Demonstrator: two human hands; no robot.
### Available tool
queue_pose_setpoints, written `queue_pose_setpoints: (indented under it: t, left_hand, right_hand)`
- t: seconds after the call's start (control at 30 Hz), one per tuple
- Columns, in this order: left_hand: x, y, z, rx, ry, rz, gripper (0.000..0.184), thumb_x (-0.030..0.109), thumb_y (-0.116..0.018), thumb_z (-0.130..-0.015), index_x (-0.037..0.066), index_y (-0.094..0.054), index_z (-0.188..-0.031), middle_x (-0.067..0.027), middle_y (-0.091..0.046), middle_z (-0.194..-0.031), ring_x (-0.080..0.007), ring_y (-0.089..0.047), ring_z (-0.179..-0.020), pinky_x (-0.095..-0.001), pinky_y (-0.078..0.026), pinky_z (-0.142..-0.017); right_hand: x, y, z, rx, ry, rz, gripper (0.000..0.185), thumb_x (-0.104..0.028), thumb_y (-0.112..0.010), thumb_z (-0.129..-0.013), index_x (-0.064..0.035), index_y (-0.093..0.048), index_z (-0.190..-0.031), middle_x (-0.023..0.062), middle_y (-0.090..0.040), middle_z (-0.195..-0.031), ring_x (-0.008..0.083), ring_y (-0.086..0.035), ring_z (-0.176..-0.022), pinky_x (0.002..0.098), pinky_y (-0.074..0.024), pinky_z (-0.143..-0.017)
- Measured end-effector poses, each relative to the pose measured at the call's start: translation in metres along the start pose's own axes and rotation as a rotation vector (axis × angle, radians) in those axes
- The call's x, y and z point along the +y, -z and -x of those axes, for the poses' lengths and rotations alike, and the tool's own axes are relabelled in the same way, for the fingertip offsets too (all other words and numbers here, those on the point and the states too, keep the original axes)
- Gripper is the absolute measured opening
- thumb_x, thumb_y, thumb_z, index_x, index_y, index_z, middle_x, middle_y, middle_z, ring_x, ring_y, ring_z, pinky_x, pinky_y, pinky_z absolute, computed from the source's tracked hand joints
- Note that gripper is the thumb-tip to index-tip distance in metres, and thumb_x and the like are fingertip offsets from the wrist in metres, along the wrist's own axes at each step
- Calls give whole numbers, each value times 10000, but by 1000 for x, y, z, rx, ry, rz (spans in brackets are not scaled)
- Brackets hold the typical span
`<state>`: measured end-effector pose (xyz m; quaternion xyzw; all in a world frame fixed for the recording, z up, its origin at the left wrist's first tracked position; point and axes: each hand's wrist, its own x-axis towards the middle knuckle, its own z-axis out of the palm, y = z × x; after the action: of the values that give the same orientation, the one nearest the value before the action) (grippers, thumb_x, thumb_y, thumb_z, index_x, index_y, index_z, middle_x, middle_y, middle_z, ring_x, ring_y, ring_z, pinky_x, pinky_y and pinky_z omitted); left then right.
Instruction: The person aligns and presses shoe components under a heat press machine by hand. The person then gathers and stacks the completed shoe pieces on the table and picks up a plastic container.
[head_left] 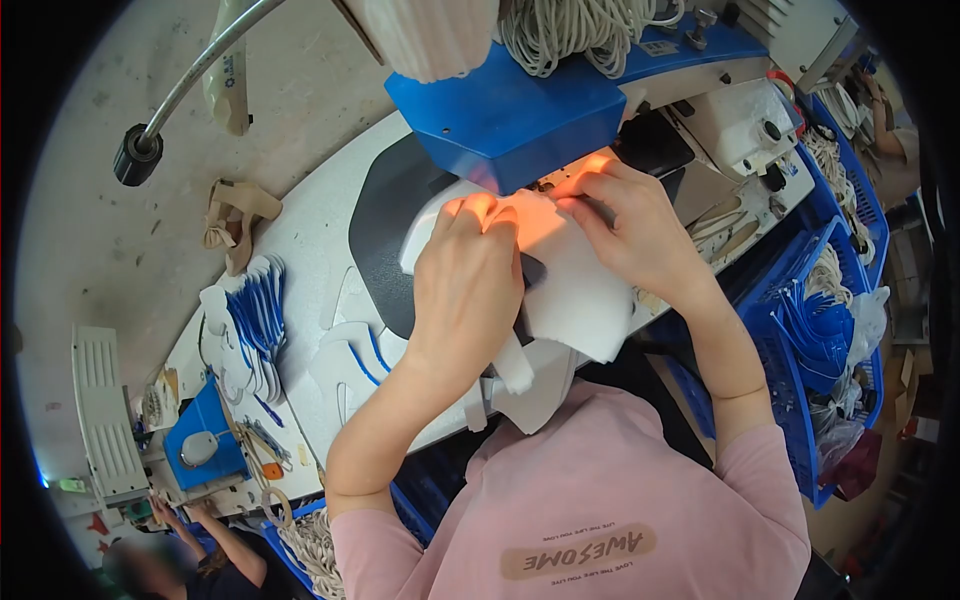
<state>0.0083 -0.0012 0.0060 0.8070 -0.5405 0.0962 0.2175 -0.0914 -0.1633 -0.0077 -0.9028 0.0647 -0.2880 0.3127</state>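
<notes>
A white sheet-like piece [575,290], perhaps padded shoe material, lies under the blue machine head [505,120], lit orange near the working point. My left hand [465,285] is closed, with curled fingers gripping the piece's left part. At the right, my right hand [640,225] pinches its upper edge close beside the machine, thumb and fingers together. The machine's working point is mostly hidden by the blue head and my fingers. More white cut pieces [535,390] hang at the table's near edge, by my lap.
White pieces with blue edges [255,330] are stacked on the left of the white table [315,255]. Blue crates [790,330] with cords and blue pieces stand right. A bendable lamp arm [185,90] reaches in at upper left. Another person's arms [215,535] show at lower left.
</notes>
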Motion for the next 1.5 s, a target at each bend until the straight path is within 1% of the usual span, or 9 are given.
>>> queue_pose_setpoints:
  t: [0.43, 0.67, 0.83, 0.97, 1.07, 1.2, 1.27, 1.4, 1.5]
  left_hand:
    - [-28, -1, -18, 61, -135, -81, 195, 125, -675, -755, -33, -682, -870, -159, -641, -971, -345, -567, -968, -414, -458, -860]
    - [-63, 13, -50, -211, -122, 238, 270, 269, -718, -780, 28, -696, -899, -132, -682, -922, -337, -573, -979, -433, -442, -881]
    - [-89, 10, -57, -277, -110, 313, 327, 317, -715, -799, 24, -685, -941, -108, -683, -971, -327, -570, -1045, -481, -414, -962]
    - [-70, 23, -18, -123, -74, -64, 398, 346, -712, -809, 21, -672, -1035, -115, -680, -1018, -326, -541, -1155, -525, -365, -1028]
    - [-56, 27, 26, -23, -6, -150, 432, 298, -724, -812, 13, -646, -1128, -130, -672, -1091, -329, -544, -1189, -493, -388, -1030]
    - [-44, 43, 78, 24, 77, -19, 387, 184, -713, -823, 3, -638, -1156, -160, -661, -1136, -342, -594, -1126, -433, -456, -967]
    - [-45, 58, 107, 112, 379, 80, 322, 97, -685, -832, 1, -645, -1137, -179, -650, -1165, -350, -632, -1056, -381, -491, -919]
    - [-68, 65, 166, 342, 474, -156, 329, 70, -663, -838, -7, -629, -1156, -196, -650, -1158, -354, -635, -1050, -383, -492, -914]
    - [-86, 27, 207, -32, 521, -351, 370, 110, -662, -853, -12, -600, -1196, -219, -621, -1198, -377, -604, -1089, -419, -475, -924]
  right_hand:
    - [0, -10, 5, -76, 77, 4, 157, -43, -623, -847, -34, -687, -989, 111, -616, -903, 292, -603, -857, 370, -482, -747]
    - [1, -14, 4, -138, 215, 167, 172, -61, -587, -862, -43, -682, -1004, 103, -606, -975, 277, -576, -932, 399, -442, -836]
    - [-2, -8, 8, -97, 274, 173, 128, -80, -613, -844, -36, -685, -940, 93, -615, -885, 277, -593, -812, 381, -472, -722]
    - [-30, 7, 44, -342, 333, -398, 84, -118, -648, -829, -41, -679, -818, 96, -605, -675, 283, -598, -611, 354, -470, -507]
    - [-34, -15, 73, -678, 184, -401, 105, -127, -632, -844, -36, -677, -816, 129, -619, -689, 319, -623, -659, 394, -502, -579]
    - [-10, -80, 102, -481, -17, -17, 138, -142, -616, -849, -16, -672, -839, 161, -635, -774, 361, -625, -733, 437, -509, -676]
    - [2, -106, 114, -371, -10, 106, 198, -186, -616, -857, 6, -663, -856, 185, -641, -831, 364, -619, -812, 431, -497, -741]
    - [3, -126, 124, -302, -69, 219, 218, -200, -620, -859, 14, -657, -883, 197, -620, -924, 361, -583, -912, 436, -465, -808]
    - [-2, -132, 132, -268, -117, 223, 194, -169, -617, -850, 6, -648, -928, 194, -607, -976, 362, -561, -963, 451, -439, -846]
